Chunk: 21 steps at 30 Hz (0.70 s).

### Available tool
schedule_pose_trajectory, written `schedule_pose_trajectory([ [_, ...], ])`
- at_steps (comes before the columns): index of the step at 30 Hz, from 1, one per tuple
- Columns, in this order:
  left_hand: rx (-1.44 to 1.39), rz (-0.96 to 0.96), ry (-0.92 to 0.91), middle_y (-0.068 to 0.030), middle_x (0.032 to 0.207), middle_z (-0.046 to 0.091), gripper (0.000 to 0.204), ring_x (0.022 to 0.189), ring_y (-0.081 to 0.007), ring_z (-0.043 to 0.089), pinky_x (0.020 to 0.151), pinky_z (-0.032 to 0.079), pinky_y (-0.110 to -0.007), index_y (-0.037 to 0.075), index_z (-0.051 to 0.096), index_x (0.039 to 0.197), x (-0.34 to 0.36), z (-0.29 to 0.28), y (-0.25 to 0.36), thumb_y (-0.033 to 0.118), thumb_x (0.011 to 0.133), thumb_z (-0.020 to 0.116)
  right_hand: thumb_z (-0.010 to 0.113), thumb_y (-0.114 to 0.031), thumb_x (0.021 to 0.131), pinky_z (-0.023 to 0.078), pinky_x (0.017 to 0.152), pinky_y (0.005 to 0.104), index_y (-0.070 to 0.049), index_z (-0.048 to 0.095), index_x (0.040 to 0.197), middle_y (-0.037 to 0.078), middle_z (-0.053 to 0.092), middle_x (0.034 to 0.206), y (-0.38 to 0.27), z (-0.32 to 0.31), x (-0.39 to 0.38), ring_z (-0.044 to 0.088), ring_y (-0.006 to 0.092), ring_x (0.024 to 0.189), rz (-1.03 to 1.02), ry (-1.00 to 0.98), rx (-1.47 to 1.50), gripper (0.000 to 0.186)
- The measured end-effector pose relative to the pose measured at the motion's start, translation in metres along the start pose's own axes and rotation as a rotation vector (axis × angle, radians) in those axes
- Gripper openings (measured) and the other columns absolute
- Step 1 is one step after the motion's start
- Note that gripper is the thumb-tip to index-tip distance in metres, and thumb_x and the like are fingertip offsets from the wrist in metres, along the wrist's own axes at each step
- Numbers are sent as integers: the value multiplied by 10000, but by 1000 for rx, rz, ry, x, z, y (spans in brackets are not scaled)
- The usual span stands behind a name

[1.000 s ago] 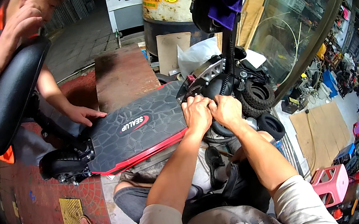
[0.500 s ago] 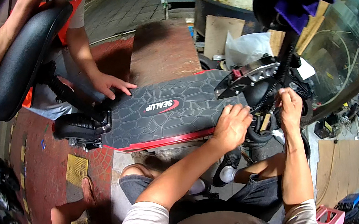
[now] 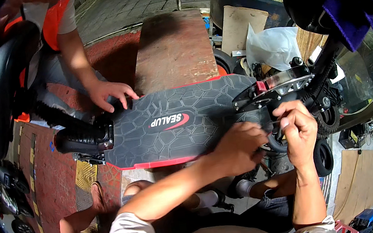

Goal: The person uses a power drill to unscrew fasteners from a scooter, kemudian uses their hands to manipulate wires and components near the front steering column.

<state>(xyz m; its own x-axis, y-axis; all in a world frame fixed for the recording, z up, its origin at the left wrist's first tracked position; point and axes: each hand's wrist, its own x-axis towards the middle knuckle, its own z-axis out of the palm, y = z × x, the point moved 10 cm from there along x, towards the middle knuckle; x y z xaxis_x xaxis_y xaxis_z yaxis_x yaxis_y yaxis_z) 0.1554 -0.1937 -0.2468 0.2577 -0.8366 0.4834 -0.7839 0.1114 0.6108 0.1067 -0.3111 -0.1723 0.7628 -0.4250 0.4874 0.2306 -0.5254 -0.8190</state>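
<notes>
Currently on my remote log: one scooter deck [image 3: 198, 134], mid-view; left hand [image 3: 243, 144], blurred, half-curled, and right hand [image 3: 299, 127], fingers drawn toward thumb, near its right end, any hold untellable; step, I judge: close fingerwork, next needing steadiness.

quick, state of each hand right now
Left hand: blurred, near the black, crack-patterned scooter deck; grip cannot be told.
Right hand: closed in a pinch; whether it holds something cannot be told.
</notes>
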Motion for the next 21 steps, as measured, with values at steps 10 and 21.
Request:
schedule_pose_trajectory([
  [10,458,-782,198,-213,955,768,242,906,-404,745,801,567,-483,43,764,968,11,-230,-251,269,941,684,712,-8,858,539,666,338,16,675,765,145,736,885,27,98,-20,702,230,744,107,-542,165,102],
  [21,807,-1037,-10,-240,1105,768,263,1097,-416,728,971,569,-511,68,789,1043,30,-192,-392,240,876,682,764,-20,857,542,585,297,6,694,925,109,691,927,66,122,-11,698,192,672,231,-760,193,101],
])
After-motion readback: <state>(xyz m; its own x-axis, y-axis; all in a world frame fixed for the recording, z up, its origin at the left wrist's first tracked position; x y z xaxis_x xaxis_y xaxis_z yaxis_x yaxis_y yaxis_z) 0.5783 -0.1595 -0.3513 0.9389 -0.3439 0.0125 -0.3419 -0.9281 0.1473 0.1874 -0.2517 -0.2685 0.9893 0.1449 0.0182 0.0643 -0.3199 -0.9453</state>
